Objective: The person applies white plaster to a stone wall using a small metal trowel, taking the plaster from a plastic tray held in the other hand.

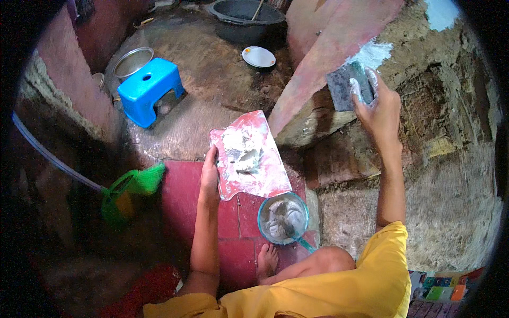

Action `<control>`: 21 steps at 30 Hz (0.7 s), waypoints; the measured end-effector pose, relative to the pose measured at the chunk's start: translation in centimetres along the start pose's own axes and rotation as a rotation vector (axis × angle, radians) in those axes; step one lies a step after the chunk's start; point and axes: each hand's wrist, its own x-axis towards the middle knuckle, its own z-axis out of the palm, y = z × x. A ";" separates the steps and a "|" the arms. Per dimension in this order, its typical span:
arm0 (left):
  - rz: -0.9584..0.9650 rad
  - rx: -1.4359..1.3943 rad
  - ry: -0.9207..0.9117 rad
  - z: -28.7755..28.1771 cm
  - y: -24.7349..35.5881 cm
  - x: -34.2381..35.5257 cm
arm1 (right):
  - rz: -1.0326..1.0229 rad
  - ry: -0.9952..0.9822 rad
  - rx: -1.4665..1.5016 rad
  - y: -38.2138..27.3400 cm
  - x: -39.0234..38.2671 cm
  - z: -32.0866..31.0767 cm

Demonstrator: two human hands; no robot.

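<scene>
My left hand [210,172] grips the left edge of a flat red board [260,125] with an uneven outline. A heap of white paste [243,150] is spread over the board's middle. Up at the right, my right hand [383,103] pinches a dark grey, flat rectangular spreader [340,90], its fingers smeared white. The spreader lies by the lower edge of a wet-looking white patch [371,54] on the rough wall; whether it touches the wall I cannot tell. Below the board, a round teal dipper [306,245] holds greyish-white paste [283,216].
A blue stool [154,85] stands at the left before a metal basin [132,62]. Farther back are a white plate [259,56] and a big dark tub [246,26]. A green watering-can-like container [130,191] and a pale hose [55,159] lie left. My bare foot [268,259] rests on red tiles [228,254].
</scene>
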 end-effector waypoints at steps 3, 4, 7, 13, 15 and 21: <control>0.001 -0.007 0.040 -0.1 -0.2 -0.1 | -0.098 0.010 -0.077 -1.2 1.7 -0.8; 0.006 -0.022 0.007 0.4 -0.3 0.1 | -0.097 0.027 -0.139 -1.5 2.4 -2.1; -0.030 -0.078 0.005 1.3 0.2 -0.4 | -0.192 0.130 -0.174 -2.1 5.2 -4.6; -0.086 -0.173 -0.064 0.5 -0.3 -0.1 | -0.223 -0.149 -0.109 -2.5 6.4 -2.9; -0.104 -0.183 -0.067 0.4 -0.5 0.0 | -0.241 -0.219 -0.143 -2.5 6.4 -1.6; -0.161 -0.150 -0.033 0.9 0.2 -0.3 | -0.249 -0.272 -0.193 -2.3 6.3 0.5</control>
